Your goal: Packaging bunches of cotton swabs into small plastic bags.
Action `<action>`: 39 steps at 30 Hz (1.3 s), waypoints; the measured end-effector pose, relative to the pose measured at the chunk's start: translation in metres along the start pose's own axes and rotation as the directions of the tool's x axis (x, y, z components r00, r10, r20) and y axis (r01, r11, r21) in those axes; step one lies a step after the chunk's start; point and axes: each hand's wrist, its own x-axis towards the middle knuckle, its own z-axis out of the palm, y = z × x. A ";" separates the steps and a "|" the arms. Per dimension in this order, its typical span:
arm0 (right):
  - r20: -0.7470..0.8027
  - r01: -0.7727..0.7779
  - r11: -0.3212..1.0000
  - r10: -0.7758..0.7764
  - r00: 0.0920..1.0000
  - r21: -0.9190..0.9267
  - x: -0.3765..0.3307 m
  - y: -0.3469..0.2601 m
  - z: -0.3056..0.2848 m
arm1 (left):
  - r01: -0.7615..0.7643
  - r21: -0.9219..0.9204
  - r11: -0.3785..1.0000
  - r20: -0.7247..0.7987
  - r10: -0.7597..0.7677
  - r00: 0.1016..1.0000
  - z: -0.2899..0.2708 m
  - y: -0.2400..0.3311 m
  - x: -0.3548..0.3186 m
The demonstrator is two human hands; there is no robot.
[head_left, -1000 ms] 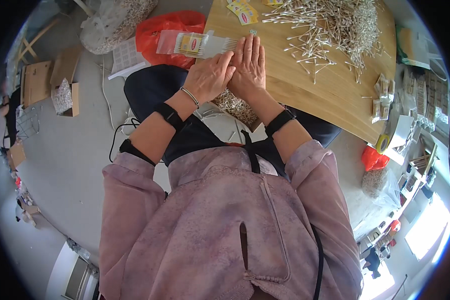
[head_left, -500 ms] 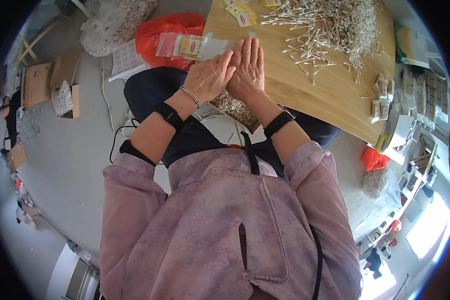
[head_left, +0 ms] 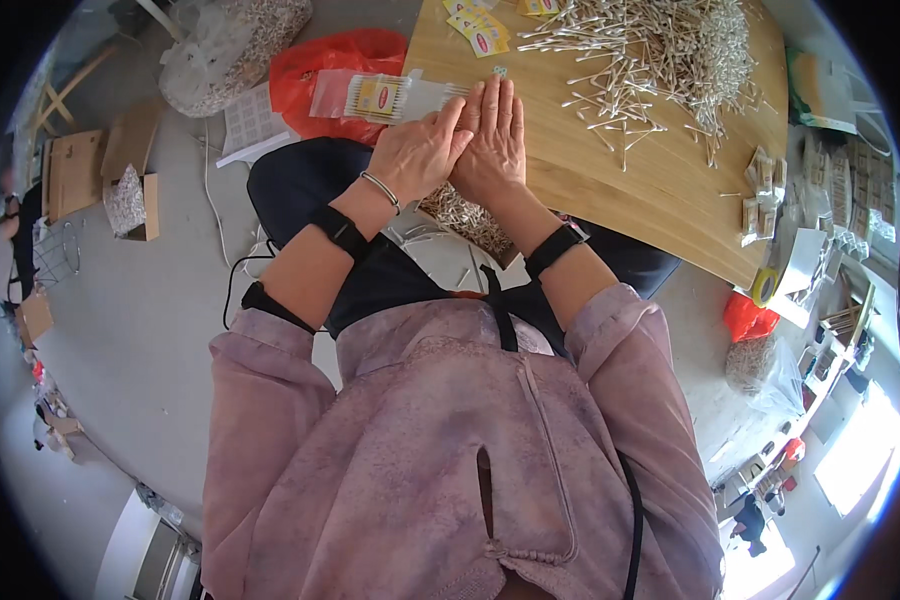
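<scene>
My left hand (head_left: 411, 160) and my right hand (head_left: 492, 150) meet at the near left edge of the wooden table (head_left: 590, 180). The right lies flat, palm down, its fingers stretched out side by side. Against its thumb side rest the left thumb and forefinger, with a gap between those two; the other left fingers are hidden. Just left of the hands is a clear plastic bag of cotton swabs (head_left: 376, 97) with a yellow label. More swab tips show beside the left forefinger. Whatever is beneath the palms is hidden.
A big heap of loose cotton swabs (head_left: 695, 65) covers the table's far right. Yellow cards (head_left: 478, 25) lie at its far left, small packs (head_left: 760, 200) at its right edge. Below my hands stands a box of swabs (head_left: 470, 222); a red bag (head_left: 335, 62) is at left.
</scene>
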 end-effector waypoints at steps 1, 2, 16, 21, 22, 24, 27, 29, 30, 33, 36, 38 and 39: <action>-0.010 0.002 1.000 -0.001 1.000 0.014 0.000 -0.001 -0.001 | 0.010 0.010 1.000 0.014 -0.010 1.000 0.000 0.000 0.000; -0.010 0.002 1.000 -0.002 1.000 0.014 0.000 -0.001 -0.001 | 0.010 0.010 1.000 0.014 -0.010 1.000 0.000 0.001 0.001; -0.090 0.030 0.998 -0.026 0.996 0.051 -0.001 0.001 -0.001 | 0.030 -0.017 0.999 0.060 -0.029 0.998 0.004 -0.012 0.012; -0.105 0.022 0.998 -0.015 0.994 0.063 -0.001 0.000 0.001 | 0.023 -0.035 0.999 0.078 -0.020 0.997 0.010 -0.019 0.017; -0.106 0.023 0.998 -0.017 0.994 0.060 -0.001 0.001 0.002 | 0.025 -0.020 0.999 0.084 -0.024 0.996 0.010 -0.019 0.017; -0.097 0.018 0.999 -0.015 0.995 0.032 -0.002 0.002 0.004 | 0.055 -0.011 0.998 0.080 -0.054 0.995 0.011 -0.017 0.017; -0.086 0.014 1.000 -0.011 0.996 0.025 -0.002 0.001 0.003 | 0.058 -0.004 0.998 0.060 -0.058 0.996 0.010 -0.017 0.017; -0.086 0.013 0.999 -0.009 0.996 0.042 -0.002 0.001 0.002 | 0.027 -0.005 1.000 0.042 -0.027 0.999 0.010 -0.018 0.018; -0.083 0.008 0.999 -0.004 0.997 0.038 -0.002 0.000 0.002 | 0.041 -0.008 0.999 0.062 -0.040 0.997 0.010 -0.018 0.018; -0.087 0.001 0.999 0.002 0.996 0.038 -0.003 0.000 0.004 | 0.058 -0.015 0.998 0.082 -0.056 0.995 0.008 -0.017 0.018; -0.102 0.001 0.999 0.003 0.995 0.033 -0.003 0.002 0.006 | 0.053 -0.020 0.998 0.082 -0.051 0.995 0.009 -0.017 0.019; -0.111 0.003 1.000 0.000 0.994 0.026 -0.003 0.002 0.006 | 0.047 -0.020 0.999 0.081 -0.045 0.996 0.010 -0.017 0.019; -0.118 0.010 0.999 -0.005 0.993 0.036 -0.004 0.002 0.006 | 0.055 -0.017 0.998 0.088 -0.053 0.995 0.010 -0.017 0.019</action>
